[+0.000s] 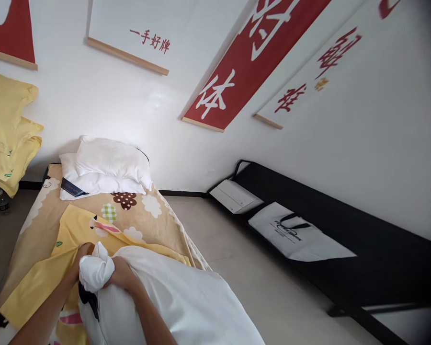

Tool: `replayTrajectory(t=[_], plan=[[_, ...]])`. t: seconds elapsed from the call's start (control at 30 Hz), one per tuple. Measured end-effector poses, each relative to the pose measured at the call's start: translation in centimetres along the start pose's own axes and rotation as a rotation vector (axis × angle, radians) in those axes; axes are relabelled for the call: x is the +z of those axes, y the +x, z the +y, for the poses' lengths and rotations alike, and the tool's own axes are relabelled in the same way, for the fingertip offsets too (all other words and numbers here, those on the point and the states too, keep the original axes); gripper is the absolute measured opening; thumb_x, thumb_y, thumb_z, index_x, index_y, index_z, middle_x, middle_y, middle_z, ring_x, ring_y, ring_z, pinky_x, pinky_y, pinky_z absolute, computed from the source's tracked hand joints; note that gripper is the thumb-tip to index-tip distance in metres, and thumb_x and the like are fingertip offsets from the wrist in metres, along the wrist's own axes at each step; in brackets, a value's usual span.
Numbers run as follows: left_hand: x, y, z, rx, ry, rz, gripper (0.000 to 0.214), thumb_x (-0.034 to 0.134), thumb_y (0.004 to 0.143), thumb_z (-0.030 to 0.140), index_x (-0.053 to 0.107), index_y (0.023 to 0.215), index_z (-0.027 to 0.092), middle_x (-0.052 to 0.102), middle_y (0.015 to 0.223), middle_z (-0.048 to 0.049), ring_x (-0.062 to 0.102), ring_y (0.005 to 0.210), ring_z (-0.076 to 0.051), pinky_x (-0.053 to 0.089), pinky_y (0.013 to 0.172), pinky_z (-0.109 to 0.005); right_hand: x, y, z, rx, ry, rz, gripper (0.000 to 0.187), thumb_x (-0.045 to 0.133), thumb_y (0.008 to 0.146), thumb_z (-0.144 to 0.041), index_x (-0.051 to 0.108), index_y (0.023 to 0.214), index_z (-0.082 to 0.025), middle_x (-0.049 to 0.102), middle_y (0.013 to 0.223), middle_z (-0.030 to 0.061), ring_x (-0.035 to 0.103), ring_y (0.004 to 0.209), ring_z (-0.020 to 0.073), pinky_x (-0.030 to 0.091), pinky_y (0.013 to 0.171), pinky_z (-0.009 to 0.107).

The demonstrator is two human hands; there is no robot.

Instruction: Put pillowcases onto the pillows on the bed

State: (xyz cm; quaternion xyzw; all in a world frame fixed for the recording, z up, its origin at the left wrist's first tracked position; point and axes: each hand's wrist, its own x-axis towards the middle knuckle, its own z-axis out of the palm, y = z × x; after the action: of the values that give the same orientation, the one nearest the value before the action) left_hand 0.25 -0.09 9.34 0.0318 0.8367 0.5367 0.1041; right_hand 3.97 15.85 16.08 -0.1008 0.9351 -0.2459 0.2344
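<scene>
My left hand (83,253) and my right hand (121,277) are close together at the lower left, both closed around one bunched end of a white pillow (187,297). A gathered white tip sticks up between them, and a black strip shows just below it. The fingers are partly hidden by the bunched fabric. Under and beyond the hands, a yellow printed pillowcase (70,227) lies spread over the bed, partly covered by the pillow and my forearms. The pillow's near end runs out of view at the bottom.
The bed (172,225) has a tan patterned sheet, with two white pillows (111,160) stacked at its head. Yellow pillows (7,110) are piled at left, above a bottle (2,202). A black bench (309,206) along the right wall holds a white bag (290,232) and a white box (235,195).
</scene>
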Motion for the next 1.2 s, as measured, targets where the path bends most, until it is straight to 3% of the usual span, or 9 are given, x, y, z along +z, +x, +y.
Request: replayTrajectory(t=[0.1,0.2,0.33,0.5,0.63,0.77,0.93,1.07,1.2], plan=[[0.4,0.2,1.7,0.019,0.06,-0.039,0.023,0.044,0.095,0.023,0.059,0.079,0.016,0.065,0.082,-0.0023,0.063,0.082,-0.016,0.051,0.077,-0.031,0.8,-0.2,-0.9,0.045,-0.127,0.018,0.027,0.078,0.059,-0.03,0.077,0.083,-0.018,0.078,0.09,0.0074,0.071,0.086,0.028,0.052,0.079,0.034],[1.2,-1.8,3.6,0.045,0.14,-0.04,0.027,0.036,0.094,0.025,0.059,0.082,0.018,0.068,0.092,-0.0062,0.063,0.092,-0.019,0.047,0.086,-0.03,1.2,-0.6,-2.0,0.091,-0.238,0.075,0.028,0.071,0.067,-0.029,0.076,0.091,-0.016,0.077,0.096,0.0136,0.071,0.093,0.0333,0.051,0.081,0.037],[1.8,-6.2,5.9,0.036,0.243,-0.003,0.033,0.04,0.094,0.034,0.062,0.111,0.016,0.068,0.115,-0.015,0.058,0.117,-0.025,0.041,0.1,-0.037,-0.2,-2.1,-3.2,0.167,-0.319,0.197,0.025,0.056,0.082,-0.027,0.075,0.094,-0.016,0.076,0.099,0.0161,0.071,0.095,0.0317,0.051,0.078,0.035],[1.6,-10.7,10.6,0.019,0.389,0.101,0.046,0.032,0.099,0.031,0.048,0.139,0.015,0.06,0.135,-0.0167,0.051,0.131,-0.024,0.039,0.106,-0.037,-2.7,-5.4,-5.3,0.291,-0.368,0.401,0.027,0.047,0.085,-0.011,0.072,0.094,-0.012,0.075,0.094,0.0186,0.072,0.092,0.031,0.049,0.077,0.037],[0.4,-13.9,16.9,0.209,0.419,0.151,0.044,0.031,0.099,0.018,0.052,0.138,0.017,0.06,0.137,-0.0134,0.055,0.128,-0.021,0.04,0.108,-0.033,-6.2,-10.4,-8.1,0.353,-0.386,0.592,0.03,0.042,0.086,-0.008,0.071,0.086,-0.012,0.075,0.087,0.0181,0.072,0.085,0.029,0.047,0.071,0.034],[-2.2,-18.1,25.3,0.527,0.495,0.229,0.043,0.03,0.099,0.016,0.057,0.133,0.023,0.066,0.126,-0.01,0.06,0.121,-0.022,0.046,0.102,-0.037,-11.6,-17.9,-11.6,0.374,-0.411,0.83,0.027,0.042,0.086,-0.012,0.069,0.082,-0.014,0.073,0.085,0.0181,0.07,0.084,0.0269,0.044,0.071,0.033],[-6.9,-24.7,35.5,0.924,0.578,0.283,0.041,0.036,0.098,0.016,0.058,0.131,0.03,0.069,0.112,-0.0049,0.064,0.107,-0.022,0.051,0.092,-0.036,-16.4,-27.0,-16.4,0.224,-0.317,1.388,0.017,0.048,0.077,-0.023,0.057,0.062,-0.019,0.064,0.062,0.0101,0.061,0.066,0.0229,0.039,0.066,0.032],[-9.9,-29.9,38.7,1.158,0.595,0.191,0.046,0.04,0.096,0.013,0.053,0.135,0.033,0.068,0.116,-0.0016,0.062,0.108,-0.021,0.049,0.097,-0.038,-15.7,-31.4,-19.2,0.064,-0.16,1.718,0.014,0.047,0.069,-0.029,0.05,0.057,-0.022,0.059,0.055,0.0062,0.053,0.059,0.0212,0.038,0.063,0.033],[-11.3,-34.0,36.9,1.16,0.782,0.053,0.055,0.042,0.089,0.005,0.054,0.133,0.036,0.069,0.118,-0.0008,0.064,0.106,-0.024,0.052,0.094,-0.043,-10.4,-32.3,-18.9,0.026,-0.04,1.709,0.016,0.049,0.071,-0.033,0.058,0.063,-0.022,0.065,0.062,0.008,0.057,0.059,0.0228,0.041,0.061,0.034]])
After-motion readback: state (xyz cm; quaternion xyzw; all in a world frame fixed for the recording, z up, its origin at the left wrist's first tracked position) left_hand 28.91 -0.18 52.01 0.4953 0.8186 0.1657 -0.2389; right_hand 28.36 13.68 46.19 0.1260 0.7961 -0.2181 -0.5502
